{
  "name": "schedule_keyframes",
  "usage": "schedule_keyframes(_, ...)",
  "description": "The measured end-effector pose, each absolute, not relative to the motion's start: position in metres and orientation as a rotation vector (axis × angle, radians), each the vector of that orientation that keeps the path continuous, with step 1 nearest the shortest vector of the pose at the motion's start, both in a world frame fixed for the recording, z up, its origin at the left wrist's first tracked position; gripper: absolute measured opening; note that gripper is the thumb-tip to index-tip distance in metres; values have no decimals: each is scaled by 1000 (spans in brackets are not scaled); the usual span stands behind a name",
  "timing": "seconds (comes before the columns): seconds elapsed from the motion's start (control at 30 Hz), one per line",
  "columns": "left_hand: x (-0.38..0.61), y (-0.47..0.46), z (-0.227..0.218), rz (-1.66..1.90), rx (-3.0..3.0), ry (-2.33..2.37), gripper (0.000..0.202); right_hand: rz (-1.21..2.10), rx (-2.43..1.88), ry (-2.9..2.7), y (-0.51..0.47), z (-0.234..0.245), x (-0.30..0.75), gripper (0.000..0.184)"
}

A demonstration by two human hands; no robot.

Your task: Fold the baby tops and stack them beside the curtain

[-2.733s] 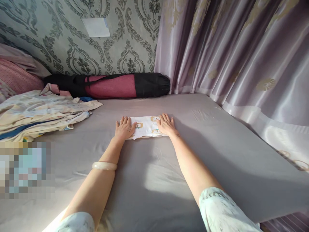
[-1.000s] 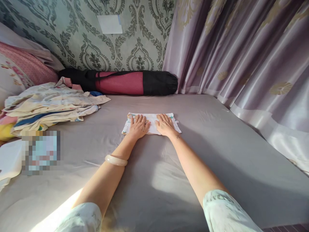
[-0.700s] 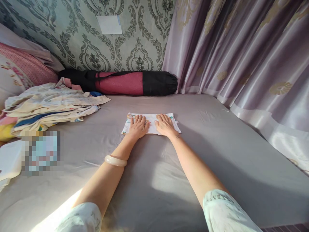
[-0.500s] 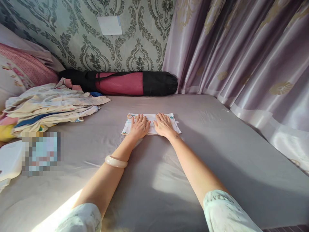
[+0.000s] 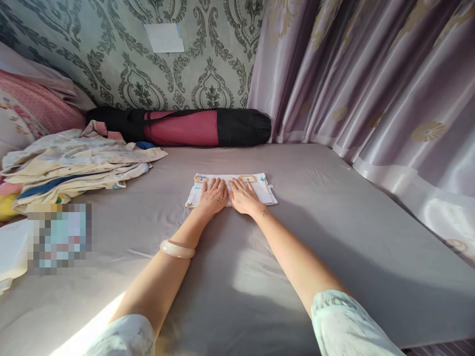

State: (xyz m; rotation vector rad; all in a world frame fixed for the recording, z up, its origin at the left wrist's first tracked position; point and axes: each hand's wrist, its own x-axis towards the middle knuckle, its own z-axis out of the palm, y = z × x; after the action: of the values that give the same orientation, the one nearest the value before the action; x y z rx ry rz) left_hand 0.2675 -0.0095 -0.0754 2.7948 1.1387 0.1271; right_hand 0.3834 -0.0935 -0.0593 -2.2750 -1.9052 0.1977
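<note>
A folded white cloth [image 5: 264,193] with orange and green printed patterns lies flat on the grey bed sheet [image 5: 237,257]. Pressed on its left half is my left hand [image 5: 214,196], palm down with the fingers stretched out. My right hand [image 5: 244,196] also rests flat on the cloth, just right of the middle, its fingers extended. The thumbs of both hands are close together near the cloth's centre. A small tag sticks out at the cloth's right edge. Part of the print is hidden under my hands.
A pile of crumpled clothes [image 5: 74,160] lies at the left, with a blurred-out item [image 5: 65,237] in front of it. Along the wall stretches a black and pink rolled bag [image 5: 181,128]. Lilac curtains [image 5: 334,74] hang down the right side.
My right hand has slid left across the cloth, closer to my left hand, uncovering an orange print. My left hand stays about where it was.
</note>
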Motion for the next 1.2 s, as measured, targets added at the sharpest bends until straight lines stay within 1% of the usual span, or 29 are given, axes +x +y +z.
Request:
schedule_keyframes(0.2, 266, -7, -77, 169, 2786, 1137, 55, 354, -2256, -1835, -89, -53, 393, 58)
schedule_keyframes(0.37, 263, -1, -78, 206, 2781, 1145, 55, 222, -2340, -1732, -90, -54, 408, 56)
schedule_keyframes(0.7, 261, 1, -80, 237, 2766, 1127, 52, 102, -2340, -1801, -92, -62, 414, 50)
schedule_keyframes(0.87, 262, -1, -74, 203, 2736, 1138, 52, 138, -2333, -1792, -91, -57, 414, 48)
schedule_keyframes(1.0, 264, -1, -73, 230, 2708, 1158, 53, 199, -2341, -1762, -87, -52, 411, 51)
schedule_keyframes(1.2, 265, 2, -74, 262, 2712, 1156, 51, 187, -2226, -1865, -79, -54, 401, 53)
